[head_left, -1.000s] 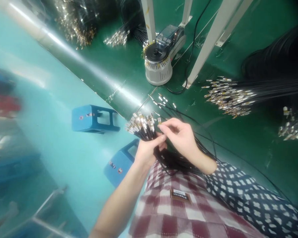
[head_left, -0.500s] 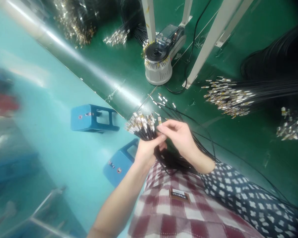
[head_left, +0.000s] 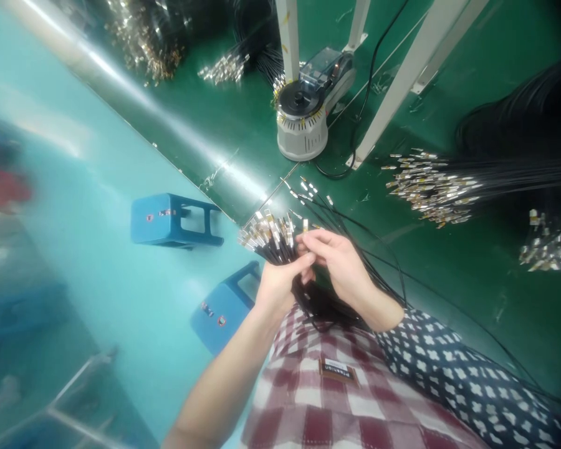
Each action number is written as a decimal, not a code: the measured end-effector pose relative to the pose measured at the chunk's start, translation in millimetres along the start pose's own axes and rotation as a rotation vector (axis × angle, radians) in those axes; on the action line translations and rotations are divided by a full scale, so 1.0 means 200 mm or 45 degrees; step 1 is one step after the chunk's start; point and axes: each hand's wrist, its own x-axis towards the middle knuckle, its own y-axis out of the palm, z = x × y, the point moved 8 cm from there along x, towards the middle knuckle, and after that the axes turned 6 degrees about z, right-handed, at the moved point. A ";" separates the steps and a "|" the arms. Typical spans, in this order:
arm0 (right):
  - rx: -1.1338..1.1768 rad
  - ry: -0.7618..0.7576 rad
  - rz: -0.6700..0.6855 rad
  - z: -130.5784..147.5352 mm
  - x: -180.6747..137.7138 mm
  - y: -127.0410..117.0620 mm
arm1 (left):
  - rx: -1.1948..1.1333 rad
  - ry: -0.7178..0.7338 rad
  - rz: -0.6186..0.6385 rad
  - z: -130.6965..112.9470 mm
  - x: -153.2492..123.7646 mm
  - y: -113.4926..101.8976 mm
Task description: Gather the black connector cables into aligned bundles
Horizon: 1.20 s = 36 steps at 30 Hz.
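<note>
The left hand [head_left: 277,284] is gripping the cable bundle [head_left: 267,237], with the connectors fanning out to the far left of the fist. The right hand [head_left: 341,262] is pinching the bundle's right side with its fingertips.

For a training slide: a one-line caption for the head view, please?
Left hand grips a cable bundle; right hand pinches one plug, over a green bench.

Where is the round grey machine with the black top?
In the head view, the round grey machine stands top centre on the green table, beside the white metal posts, beyond the bundle of black metal-tipped cables.
</note>
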 end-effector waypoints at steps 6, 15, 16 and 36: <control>-0.526 -0.324 -0.028 0.21 -0.08 -0.08 | -0.030 0.033 -0.010 -0.03 -0.05 0.04; -0.883 -0.179 0.205 0.19 -0.21 -0.09 | 0.048 0.108 -0.011 -0.06 -0.05 0.11; -0.872 -0.195 0.208 0.18 -0.22 -0.08 | 0.055 0.113 -0.021 -0.06 -0.05 0.11; -1.002 -0.453 -0.053 0.17 -0.27 -0.03 | 0.046 0.096 -0.062 -0.04 -0.07 0.09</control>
